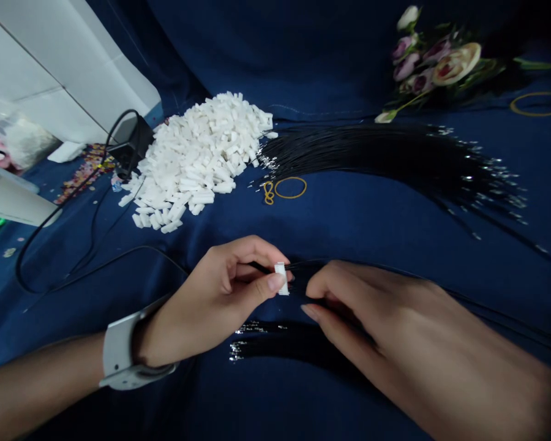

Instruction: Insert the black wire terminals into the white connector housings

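Between the thumb and fingers of my left hand [229, 288] is a small white connector housing [281, 279], held upright. Thin black wires [305, 264] run from the housing to the right, passing behind my right hand [371, 312]. The right hand is curled close beside the housing, thumb and forefinger around what looks like a black wire; its tip is hidden. Below both hands lies a bundle of black wires [280, 346] with shiny metal terminals at the left end. My right forearm covers part of that bundle.
A heap of white connector housings [206, 153] lies beyond my left hand. To its right is a large bundle of black wires [376, 153], with rubber bands [291, 188] in front. A black cable [21, 263], paper cup [13, 199] and artificial flowers [457, 64] are around.
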Demonstrator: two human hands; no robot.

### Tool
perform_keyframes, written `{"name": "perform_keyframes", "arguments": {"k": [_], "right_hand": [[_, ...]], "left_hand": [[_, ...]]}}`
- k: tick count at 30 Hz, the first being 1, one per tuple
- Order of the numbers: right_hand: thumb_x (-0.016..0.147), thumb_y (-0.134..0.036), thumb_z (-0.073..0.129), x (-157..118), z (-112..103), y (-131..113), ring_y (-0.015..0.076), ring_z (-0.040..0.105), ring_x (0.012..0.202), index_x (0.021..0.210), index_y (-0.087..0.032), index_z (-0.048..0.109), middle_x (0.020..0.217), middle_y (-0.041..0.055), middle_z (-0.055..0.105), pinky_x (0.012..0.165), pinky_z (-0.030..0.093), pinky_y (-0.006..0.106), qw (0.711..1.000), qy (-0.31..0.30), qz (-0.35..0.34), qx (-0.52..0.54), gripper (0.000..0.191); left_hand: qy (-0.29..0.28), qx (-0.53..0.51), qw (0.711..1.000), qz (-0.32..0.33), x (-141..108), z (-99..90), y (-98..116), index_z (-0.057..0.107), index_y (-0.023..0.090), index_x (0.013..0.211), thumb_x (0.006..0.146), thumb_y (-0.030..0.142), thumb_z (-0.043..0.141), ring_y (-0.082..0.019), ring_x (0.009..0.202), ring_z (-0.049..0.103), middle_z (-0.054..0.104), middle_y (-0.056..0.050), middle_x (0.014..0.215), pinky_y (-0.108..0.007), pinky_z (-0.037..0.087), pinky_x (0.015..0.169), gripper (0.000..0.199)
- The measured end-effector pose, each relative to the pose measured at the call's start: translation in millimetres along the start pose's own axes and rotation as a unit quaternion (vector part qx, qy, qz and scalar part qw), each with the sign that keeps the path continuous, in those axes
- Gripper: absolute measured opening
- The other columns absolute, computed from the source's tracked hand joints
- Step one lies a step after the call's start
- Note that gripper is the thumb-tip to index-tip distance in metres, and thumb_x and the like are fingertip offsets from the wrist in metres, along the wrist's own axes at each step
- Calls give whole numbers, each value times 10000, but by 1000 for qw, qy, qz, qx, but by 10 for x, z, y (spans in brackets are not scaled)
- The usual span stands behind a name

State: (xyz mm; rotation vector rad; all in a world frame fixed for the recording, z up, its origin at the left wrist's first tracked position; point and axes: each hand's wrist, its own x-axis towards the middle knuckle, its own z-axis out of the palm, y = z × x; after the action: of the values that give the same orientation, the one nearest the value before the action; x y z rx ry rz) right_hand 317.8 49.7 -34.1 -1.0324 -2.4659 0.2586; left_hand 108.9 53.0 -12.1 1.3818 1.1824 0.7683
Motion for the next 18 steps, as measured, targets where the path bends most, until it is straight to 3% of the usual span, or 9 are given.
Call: {"name": "perform_keyframes", "arguments": {"k": [4,9,10,12,14,16,18], "right_hand": [[765,21,426,43,13,-91,191,627,639,831,-175,628,760,54,653,564,535,321,998,-20,-59,0,289],[875,-2,381,9,50,-68,177,610,674,830,-171,614,783,54,635,606,524,318,997,-9,-60,45,292],[899,-17,379,17,56,-63,171,605,669,829,-174,609,775,46,629,603,516,313,997,-9,-58,51,287],[937,-49,388,50,63,-59,147,593,662,830,-176,588,762,26,611,600,498,289,996,2,-46,75,260],[958,-84,418,88,68,-62,119,580,653,815,-183,544,745,4,584,587,479,255,993,17,-41,107,215],[966,-107,434,110,74,-65,110,573,650,792,-193,508,735,-5,564,570,465,243,990,21,-54,126,208],[978,-110,405,106,85,-60,118,566,632,769,-200,497,718,-2,552,549,454,255,991,20,-74,111,245]], "left_hand": [[11,28,1000,6,-23,27,-15,656,146,890,856,195,676,-118,759,679,701,-10,799,-192,539,702,62],[18,74,997,15,-51,42,-50,664,169,911,888,237,646,-143,770,708,731,-21,819,-202,551,660,74],[20,94,995,29,-60,30,-47,664,174,918,899,240,633,-141,763,711,735,-20,821,-195,554,648,76],[12,174,977,118,-82,-15,-30,675,187,936,915,216,602,-144,774,718,750,-29,861,-197,568,657,82],[1,300,916,267,-102,-78,-2,702,204,948,927,170,550,-172,800,727,764,-54,919,-235,587,692,157],[-16,421,813,401,-109,-138,27,731,207,932,926,122,496,-201,767,737,774,-78,918,-273,600,674,250],[-36,490,737,464,-99,-177,46,747,193,893,912,84,484,-200,657,732,776,-78,829,-264,597,576,285]]}}
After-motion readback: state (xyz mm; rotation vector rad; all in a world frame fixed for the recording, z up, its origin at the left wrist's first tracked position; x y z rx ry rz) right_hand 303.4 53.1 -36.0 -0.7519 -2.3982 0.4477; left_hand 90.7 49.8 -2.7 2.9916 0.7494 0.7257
